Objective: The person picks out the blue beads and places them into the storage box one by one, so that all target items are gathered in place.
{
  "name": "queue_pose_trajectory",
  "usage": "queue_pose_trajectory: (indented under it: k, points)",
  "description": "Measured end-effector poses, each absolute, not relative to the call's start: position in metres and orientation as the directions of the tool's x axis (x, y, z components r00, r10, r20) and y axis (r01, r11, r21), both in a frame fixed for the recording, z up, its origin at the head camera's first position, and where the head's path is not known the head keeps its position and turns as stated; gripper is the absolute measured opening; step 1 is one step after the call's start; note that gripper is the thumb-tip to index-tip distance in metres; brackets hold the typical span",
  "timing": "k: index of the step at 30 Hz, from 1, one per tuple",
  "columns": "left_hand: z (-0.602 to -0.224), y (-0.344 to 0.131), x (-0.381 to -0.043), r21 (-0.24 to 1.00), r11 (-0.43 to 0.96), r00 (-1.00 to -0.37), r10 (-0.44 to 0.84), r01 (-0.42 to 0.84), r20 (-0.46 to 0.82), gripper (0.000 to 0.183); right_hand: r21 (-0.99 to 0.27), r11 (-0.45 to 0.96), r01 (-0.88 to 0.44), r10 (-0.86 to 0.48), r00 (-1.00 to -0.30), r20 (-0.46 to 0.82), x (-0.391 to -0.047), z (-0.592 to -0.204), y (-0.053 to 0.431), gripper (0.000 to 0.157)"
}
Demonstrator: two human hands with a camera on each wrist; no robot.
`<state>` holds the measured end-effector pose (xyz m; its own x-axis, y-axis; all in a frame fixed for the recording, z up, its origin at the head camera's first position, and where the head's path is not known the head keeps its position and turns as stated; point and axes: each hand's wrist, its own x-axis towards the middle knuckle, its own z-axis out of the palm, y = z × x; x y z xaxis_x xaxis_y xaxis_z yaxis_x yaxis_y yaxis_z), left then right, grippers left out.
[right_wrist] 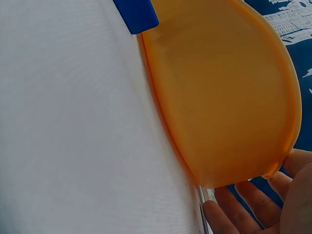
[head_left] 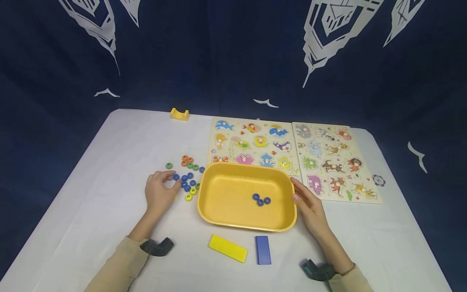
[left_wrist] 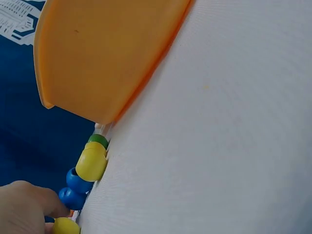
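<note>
My left hand [head_left: 160, 192] pinches a blue bead [head_left: 176, 177] between thumb and forefinger at the left edge of a loose bead group. More blue beads [left_wrist: 73, 198] and a yellow bead [left_wrist: 91, 163] show by the fingers in the left wrist view. The right hand [head_left: 310, 207] holds the right end of a yellow plastic tub [head_left: 226, 224], its thumb at the rim and other fingers along the outer wall. In the right wrist view those fingers [right_wrist: 251, 202] spread below the rim. Several blue beads [head_left: 260, 202] lie inside the tub.
Orange beads [head_left: 185, 158] and green beads [head_left: 190, 165] lie behind the blue ones. Two animal puzzle boards [head_left: 228, 140] [head_left: 370, 196] lie at the back right. A yellow block [head_left: 228, 248] and a blue block [head_left: 263, 250] rest before the tub. A yellow notched block [head_left: 180, 114] sits at the far edge.
</note>
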<state>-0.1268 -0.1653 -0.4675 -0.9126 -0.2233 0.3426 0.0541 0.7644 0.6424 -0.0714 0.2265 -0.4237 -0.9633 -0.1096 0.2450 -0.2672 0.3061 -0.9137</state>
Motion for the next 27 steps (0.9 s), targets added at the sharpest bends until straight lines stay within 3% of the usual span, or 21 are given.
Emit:
queue_pose_trajectory:
  k: [6,12,19,23,27]
  points:
    - [-0.466,-0.163,-0.127,0.641,0.765,-0.904,-0.230,0.060,0.359,0.025,-0.912,0.307,-0.273,-0.110,-0.962,0.251,-0.071,-0.426,0.228,0.040]
    - [-0.441,-0.151,-0.120,0.769,0.610,-0.886,-0.230,0.191,0.402,0.026,-0.919,0.294,-0.264,-0.116,-0.964,0.240,-0.074,-0.429,0.229,0.041]
    - [-0.391,-0.080,-0.103,0.703,0.527,-0.868,0.155,0.477,0.472,0.019,-0.919,0.282,-0.276,-0.129,-0.960,0.249,-0.082,-0.449,0.239,0.042]
    - [-0.390,-0.041,-0.104,0.631,0.611,-0.878,0.357,0.478,0.319,0.016,-0.918,0.283,-0.279,-0.131,-0.959,0.251,-0.082,-0.452,0.240,0.042]
    - [-0.403,-0.016,-0.113,0.565,0.703,-0.886,0.449,0.433,0.120,0.016,-0.917,0.289,-0.273,-0.123,-0.961,0.247,-0.080,-0.450,0.240,0.042]
